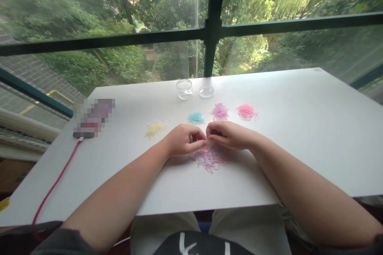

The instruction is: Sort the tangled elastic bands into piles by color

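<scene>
A loose pile of mixed pink, purple and pale bands (210,160) lies on the white table in front of me. My left hand (187,139) is over the pile's upper left edge, thumb and fingers pinched together. Close beside it, my right hand (226,134) is also pinched, at the pile's upper right. What either set of fingertips holds is too small to make out. Behind my hands lie a blue pile (196,118), a purple pile (220,111) and a pink pile (247,111). A pale yellow pile (154,129) sits left of my left hand.
An open clear round container (184,89) and a clear lid (206,92) stand at the back of the white table (314,135). A blurred phone-like device (94,118) with a red cable (56,181) is at the left. Windows border the far edge.
</scene>
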{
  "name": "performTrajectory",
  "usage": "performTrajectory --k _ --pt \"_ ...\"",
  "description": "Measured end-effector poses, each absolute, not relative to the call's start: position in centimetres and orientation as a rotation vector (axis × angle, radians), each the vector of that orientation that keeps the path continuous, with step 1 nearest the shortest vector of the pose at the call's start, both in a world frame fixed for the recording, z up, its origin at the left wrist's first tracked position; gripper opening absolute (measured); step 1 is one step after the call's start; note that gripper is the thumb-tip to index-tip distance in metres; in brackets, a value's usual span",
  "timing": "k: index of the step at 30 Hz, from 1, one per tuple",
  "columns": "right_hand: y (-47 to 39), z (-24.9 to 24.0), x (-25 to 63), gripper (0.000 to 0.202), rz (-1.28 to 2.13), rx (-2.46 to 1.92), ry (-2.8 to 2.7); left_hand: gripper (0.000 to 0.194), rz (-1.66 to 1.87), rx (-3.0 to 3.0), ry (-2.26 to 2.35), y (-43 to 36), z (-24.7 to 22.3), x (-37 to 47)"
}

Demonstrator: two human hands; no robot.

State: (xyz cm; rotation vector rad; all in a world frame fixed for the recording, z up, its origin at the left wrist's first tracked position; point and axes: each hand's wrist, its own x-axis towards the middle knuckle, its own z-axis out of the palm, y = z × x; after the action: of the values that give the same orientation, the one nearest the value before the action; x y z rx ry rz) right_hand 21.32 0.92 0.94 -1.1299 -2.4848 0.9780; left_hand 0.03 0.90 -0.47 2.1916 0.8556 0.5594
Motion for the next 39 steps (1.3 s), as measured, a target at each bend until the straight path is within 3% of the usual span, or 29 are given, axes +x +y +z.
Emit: performTrajectory --k 13,17,39 --pt "1.04 0.56 21.46 0.003 1.142 -1.006 -2.347 0.009 0.692 2.196 0.932 0.67 -0.31 0.18" --pt "0.95 0.38 21.26 0.013 1.244 -0.924 -2.294 0.009 0.693 2.213 0.951 0.65 -0.28 0.31" --pt "1.10 0.57 21.21 0.009 1.180 -1.054 -2.245 0.009 0.715 2.185 0.975 0.55 -0.24 0.15"
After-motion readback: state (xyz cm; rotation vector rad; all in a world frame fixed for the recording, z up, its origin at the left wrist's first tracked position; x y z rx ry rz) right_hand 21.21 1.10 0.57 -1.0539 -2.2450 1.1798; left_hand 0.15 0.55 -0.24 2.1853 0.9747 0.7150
